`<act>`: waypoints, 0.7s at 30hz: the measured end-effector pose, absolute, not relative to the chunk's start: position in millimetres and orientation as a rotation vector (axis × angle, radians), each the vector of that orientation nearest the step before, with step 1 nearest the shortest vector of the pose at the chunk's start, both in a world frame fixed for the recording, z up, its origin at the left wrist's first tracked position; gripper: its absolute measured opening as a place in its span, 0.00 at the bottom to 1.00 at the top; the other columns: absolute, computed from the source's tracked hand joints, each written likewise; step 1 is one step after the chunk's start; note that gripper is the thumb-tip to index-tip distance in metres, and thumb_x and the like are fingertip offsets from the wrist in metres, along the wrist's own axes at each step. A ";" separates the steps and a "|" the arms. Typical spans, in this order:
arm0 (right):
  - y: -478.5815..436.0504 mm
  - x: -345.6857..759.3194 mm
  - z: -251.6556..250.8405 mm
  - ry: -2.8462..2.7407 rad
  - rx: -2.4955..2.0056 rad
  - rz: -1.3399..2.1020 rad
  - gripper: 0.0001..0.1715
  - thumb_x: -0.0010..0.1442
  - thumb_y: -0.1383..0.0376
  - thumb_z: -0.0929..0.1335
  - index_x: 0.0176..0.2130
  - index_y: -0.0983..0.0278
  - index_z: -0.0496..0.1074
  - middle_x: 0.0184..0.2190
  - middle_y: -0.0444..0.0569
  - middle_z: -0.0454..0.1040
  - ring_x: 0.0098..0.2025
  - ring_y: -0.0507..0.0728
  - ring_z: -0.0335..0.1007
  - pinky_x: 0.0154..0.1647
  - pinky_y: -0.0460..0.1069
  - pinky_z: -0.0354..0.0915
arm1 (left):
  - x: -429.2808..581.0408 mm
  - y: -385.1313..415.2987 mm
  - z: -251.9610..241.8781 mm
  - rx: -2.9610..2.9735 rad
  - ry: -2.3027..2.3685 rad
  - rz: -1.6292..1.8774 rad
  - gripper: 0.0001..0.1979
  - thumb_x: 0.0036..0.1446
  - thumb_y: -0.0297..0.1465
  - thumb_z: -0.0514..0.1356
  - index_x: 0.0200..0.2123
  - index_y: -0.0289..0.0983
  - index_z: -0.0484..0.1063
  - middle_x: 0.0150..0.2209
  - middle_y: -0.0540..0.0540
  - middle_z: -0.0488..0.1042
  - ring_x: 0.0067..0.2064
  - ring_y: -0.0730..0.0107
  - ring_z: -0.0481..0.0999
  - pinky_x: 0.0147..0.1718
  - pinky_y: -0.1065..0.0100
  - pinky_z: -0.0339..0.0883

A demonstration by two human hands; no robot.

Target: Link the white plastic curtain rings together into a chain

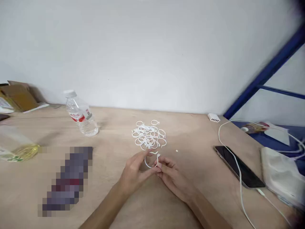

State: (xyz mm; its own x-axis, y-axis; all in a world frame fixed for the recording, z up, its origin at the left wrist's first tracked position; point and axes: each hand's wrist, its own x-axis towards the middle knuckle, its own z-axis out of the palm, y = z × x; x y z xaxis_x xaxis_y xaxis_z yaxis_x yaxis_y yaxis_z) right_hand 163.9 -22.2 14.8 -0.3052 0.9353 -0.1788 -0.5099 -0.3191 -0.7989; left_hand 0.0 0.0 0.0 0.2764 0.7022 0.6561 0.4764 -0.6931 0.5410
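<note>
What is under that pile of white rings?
Tan tabletop shows through gaps in the pile of white rings. Beneath its crowded middle, overlapping rings cover the surface, so anything there can't be seen.

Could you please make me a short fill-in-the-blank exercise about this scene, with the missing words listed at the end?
1. The left hand and the right hand hold a ring whose colour is ____.
2. In the picture, the clear bottle stands to the ____ of the pile of rings.
3. The phone lies nearer to the person's ____ hand.
4. The slanting metal frame beside the table is coloured ____.

Missing words: white; left; right; blue.
</note>
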 end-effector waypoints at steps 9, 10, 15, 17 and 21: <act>-20.1 164.3 13.5 -0.733 -0.821 1.805 0.06 0.49 0.64 0.75 0.29 0.64 0.78 0.31 0.45 0.74 0.36 0.49 0.65 0.42 0.46 0.59 | 2.0 0.9 -8.6 2.421 0.987 1.445 0.24 0.57 0.36 0.61 0.55 0.35 0.62 0.39 0.41 0.79 0.39 0.67 0.80 0.39 0.68 0.76; -20.0 164.5 13.7 -0.728 -0.820 1.807 0.06 0.48 0.64 0.75 0.29 0.64 0.78 0.31 0.45 0.74 0.36 0.49 0.66 0.42 0.46 0.59 | 2.3 0.8 -9.3 2.432 0.993 1.458 0.24 0.57 0.36 0.61 0.54 0.35 0.63 0.39 0.41 0.79 0.39 0.66 0.80 0.39 0.68 0.76; -19.6 164.6 13.8 -0.729 -0.816 1.814 0.06 0.49 0.64 0.75 0.29 0.64 0.78 0.30 0.45 0.74 0.36 0.50 0.66 0.42 0.46 0.59 | 2.7 0.1 -11.4 2.467 1.003 1.504 0.24 0.55 0.35 0.63 0.53 0.34 0.63 0.38 0.41 0.79 0.38 0.67 0.80 0.39 0.69 0.76; -19.5 164.6 13.6 -0.731 -0.825 1.818 0.06 0.49 0.64 0.75 0.29 0.64 0.77 0.30 0.45 0.74 0.35 0.50 0.66 0.41 0.46 0.59 | 2.7 0.0 -11.1 2.474 0.992 1.537 0.24 0.54 0.34 0.64 0.53 0.34 0.63 0.37 0.41 0.79 0.37 0.67 0.80 0.38 0.69 0.76; -18.9 164.1 12.9 -0.733 -0.825 1.818 0.07 0.49 0.63 0.75 0.27 0.65 0.77 0.29 0.45 0.73 0.34 0.50 0.65 0.39 0.46 0.59 | 3.7 0.1 -8.0 2.488 0.954 1.595 0.23 0.53 0.30 0.65 0.52 0.34 0.64 0.37 0.41 0.79 0.37 0.68 0.80 0.38 0.71 0.76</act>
State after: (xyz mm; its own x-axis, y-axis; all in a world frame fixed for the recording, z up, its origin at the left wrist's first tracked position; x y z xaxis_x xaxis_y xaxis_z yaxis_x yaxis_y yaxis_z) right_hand 164.1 -18.9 12.9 -0.2982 0.9302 -0.2142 -0.5213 -0.3467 -0.7798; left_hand 3.7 0.1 -8.0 0.2837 0.5105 0.8117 0.4737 -0.8106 0.3442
